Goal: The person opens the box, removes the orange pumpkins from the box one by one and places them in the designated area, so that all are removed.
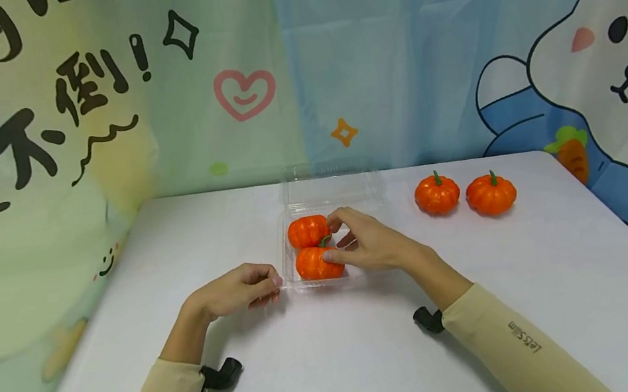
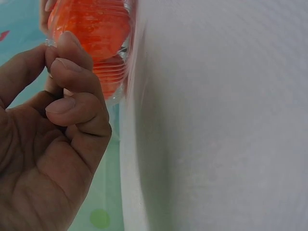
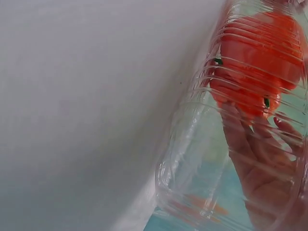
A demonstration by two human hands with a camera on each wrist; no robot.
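A clear plastic clamshell box (image 1: pixel 355 270) lies on the table with its lid (image 1: pixel 331 190) folded back. Two small orange pumpkins sit in its left part, a rear pumpkin (image 1: pixel 307 231) and a front pumpkin (image 1: pixel 316 264) with a green stem. My left hand (image 1: pixel 242 288) pinches the box's rim at the front left corner between thumb and fingertips, also plain in the left wrist view. Over the box, my right hand (image 1: pixel 371 241) rests its thumb on the front pumpkin, fingers apart and near the rear one. Through the clear wall, the right wrist view shows the right fingertips (image 3: pixel 231 108) against the orange pumpkins.
Two more orange pumpkins, a left one (image 1: pixel 437 195) and a right one (image 1: pixel 491 194), stand on the white table (image 1: pixel 338 367) right of the box. A printed cloth (image 1: pixel 380 66) hangs behind the table's back edge.
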